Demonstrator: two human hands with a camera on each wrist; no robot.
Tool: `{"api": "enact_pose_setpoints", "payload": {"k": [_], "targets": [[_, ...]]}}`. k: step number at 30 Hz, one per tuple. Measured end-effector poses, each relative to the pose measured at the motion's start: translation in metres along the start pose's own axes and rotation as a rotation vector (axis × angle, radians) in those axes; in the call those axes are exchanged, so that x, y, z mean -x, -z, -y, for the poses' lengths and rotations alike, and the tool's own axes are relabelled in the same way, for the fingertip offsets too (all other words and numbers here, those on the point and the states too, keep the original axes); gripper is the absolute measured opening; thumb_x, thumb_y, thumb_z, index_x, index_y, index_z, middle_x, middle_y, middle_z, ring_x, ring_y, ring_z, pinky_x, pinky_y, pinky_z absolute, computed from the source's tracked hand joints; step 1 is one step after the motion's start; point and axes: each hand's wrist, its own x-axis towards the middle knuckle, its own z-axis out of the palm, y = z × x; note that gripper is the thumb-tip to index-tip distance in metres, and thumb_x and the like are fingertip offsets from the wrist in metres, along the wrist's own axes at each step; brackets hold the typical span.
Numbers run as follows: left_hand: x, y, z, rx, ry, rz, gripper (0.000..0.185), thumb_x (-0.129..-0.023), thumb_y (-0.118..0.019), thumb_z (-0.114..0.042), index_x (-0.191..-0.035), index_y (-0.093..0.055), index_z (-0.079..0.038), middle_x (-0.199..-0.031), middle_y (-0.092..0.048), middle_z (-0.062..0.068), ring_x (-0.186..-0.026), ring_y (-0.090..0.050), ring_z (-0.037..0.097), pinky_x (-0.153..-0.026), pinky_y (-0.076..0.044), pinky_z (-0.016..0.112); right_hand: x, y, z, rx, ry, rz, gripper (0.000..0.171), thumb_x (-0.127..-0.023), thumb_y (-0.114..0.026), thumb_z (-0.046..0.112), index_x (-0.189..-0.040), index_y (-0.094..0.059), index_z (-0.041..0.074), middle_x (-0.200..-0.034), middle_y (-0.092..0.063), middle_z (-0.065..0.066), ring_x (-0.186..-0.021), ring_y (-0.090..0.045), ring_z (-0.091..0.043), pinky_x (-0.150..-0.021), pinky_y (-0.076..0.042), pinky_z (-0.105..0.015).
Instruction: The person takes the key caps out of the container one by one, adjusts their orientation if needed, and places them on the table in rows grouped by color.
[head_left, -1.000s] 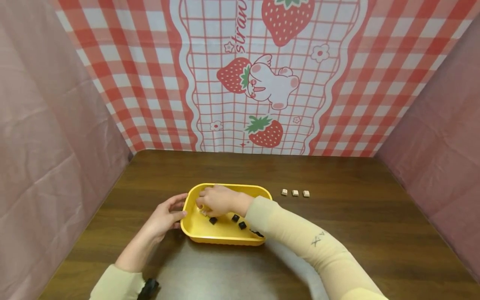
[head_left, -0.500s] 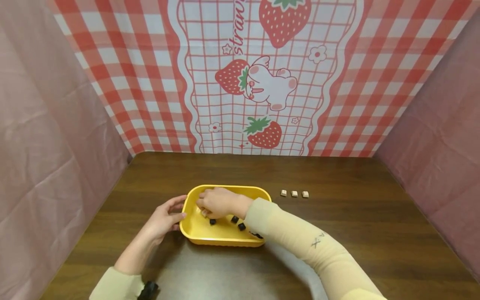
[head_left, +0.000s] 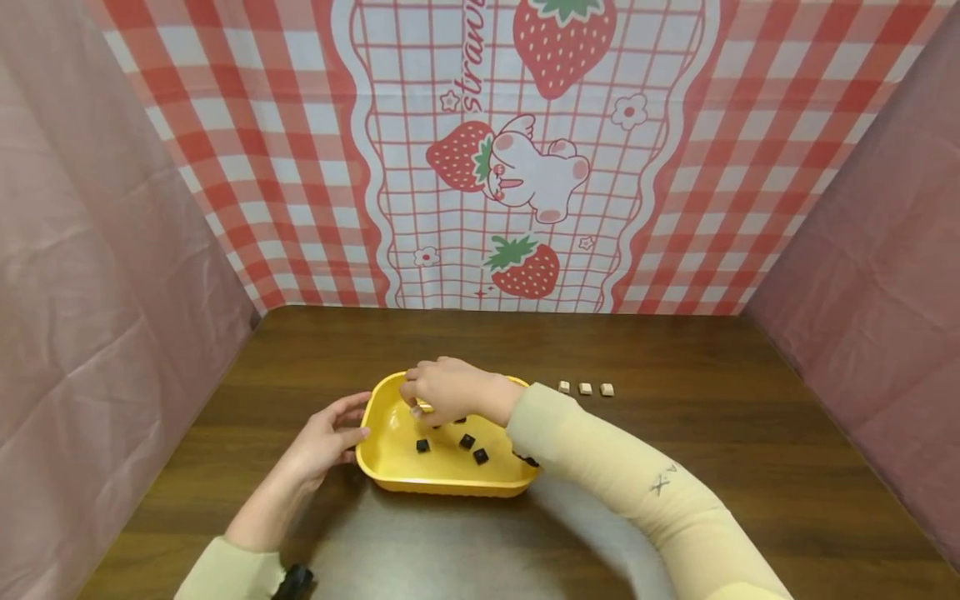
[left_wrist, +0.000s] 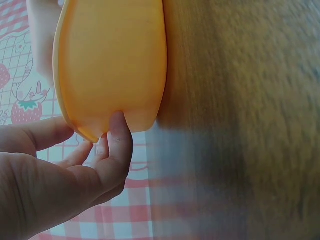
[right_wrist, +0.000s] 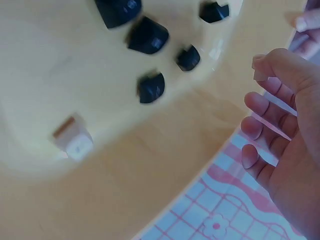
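One pale keycap [right_wrist: 260, 75] pinched by right hand [head_left: 459, 393] over yellow tub [head_left: 450, 486]; left hand [head_left: 321, 437], fingers [head_left: 347, 407] loosely spread, touches tub.

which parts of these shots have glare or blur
Head: pale sheen on the table in front of the yellow tray; left wrist: table grain smeared; right wrist: black keycaps and white keycap soft, a glint on the tray.

Red-checked strawberry cloth [head_left: 480, 158] | pink side curtains [head_left: 105, 333] | brown wooden table [head_left: 720, 417]
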Motion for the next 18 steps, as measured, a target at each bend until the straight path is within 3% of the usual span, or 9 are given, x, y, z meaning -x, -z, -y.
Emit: {"api": "enact_pose_setpoints", "payload": {"k": [11,18], "targets": [[0.002,-0.001,-0.001,-0.025,0.015,-0.024,0.052,-0.092,-0.049,0.004,-0.142,-0.036,-0.001,-0.131,-0.044,0.029,-0.09,-0.06,0.025,-0.066,-0.055,0.034,0.025,0.033,-0.015,-0.031,-0.028,-0.058,0.012,-0.087,-0.061,0.027,-0.098,-0.063,0.022,-0.094,-0.058,0.006,-0.087,-0.052,-0.011,-0.068,-0.043,-0.029],[0.001,-0.003,-0.001,-0.011,0.02,-0.041,0.052,-0.092,-0.048,0.005,-0.142,-0.036,-0.001,-0.131,-0.044,0.029,-0.087,-0.06,0.023,-0.064,-0.054,0.033,0.044,0.043,-0.032,-0.026,-0.064,-0.084,0.009,-0.086,-0.062,0.026,-0.094,-0.063,0.022,-0.088,-0.055,0.007,-0.081,-0.049,-0.01,-0.066,-0.042,-0.026]]}}
